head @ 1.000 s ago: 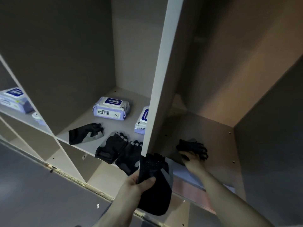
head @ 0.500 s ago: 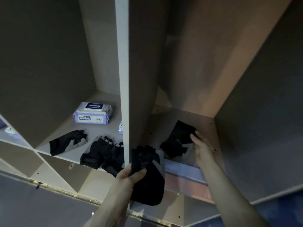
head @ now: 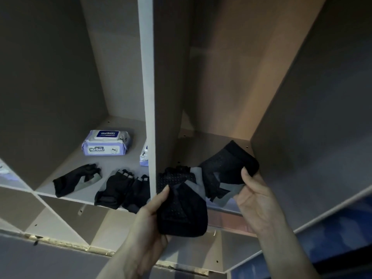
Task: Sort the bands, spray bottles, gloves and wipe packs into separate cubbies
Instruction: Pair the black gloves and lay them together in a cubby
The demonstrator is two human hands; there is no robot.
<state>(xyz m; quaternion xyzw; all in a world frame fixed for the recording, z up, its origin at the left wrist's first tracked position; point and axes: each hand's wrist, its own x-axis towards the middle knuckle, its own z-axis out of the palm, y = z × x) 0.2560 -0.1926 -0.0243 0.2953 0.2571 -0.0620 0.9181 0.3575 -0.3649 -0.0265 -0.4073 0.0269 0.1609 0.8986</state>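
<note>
My left hand [head: 150, 222] grips a black and grey glove [head: 181, 204] in front of the cubby divider [head: 150, 93]. My right hand [head: 254, 195] pinches a second black glove [head: 225, 166] at its near edge, thumb on top, over the floor of the right cubby [head: 193, 146]. In the left cubby lie three more black gloves [head: 77, 179], [head: 114, 189], [head: 138, 195] near the front edge. Behind them sits a purple and white wipe pack [head: 105, 142], and another wipe pack [head: 144, 156] is mostly hidden by the divider.
The right cubby's side wall [head: 302, 117] stands close to my right hand. Lower cubbies [head: 60, 216] open below the shelf edge. A further pale item [head: 3, 170] shows at the far left edge.
My right hand went from reaching onto the glove in the right cubby to pinching its near edge, and the glove now sits turned and raised. My left hand keeps its glove.
</note>
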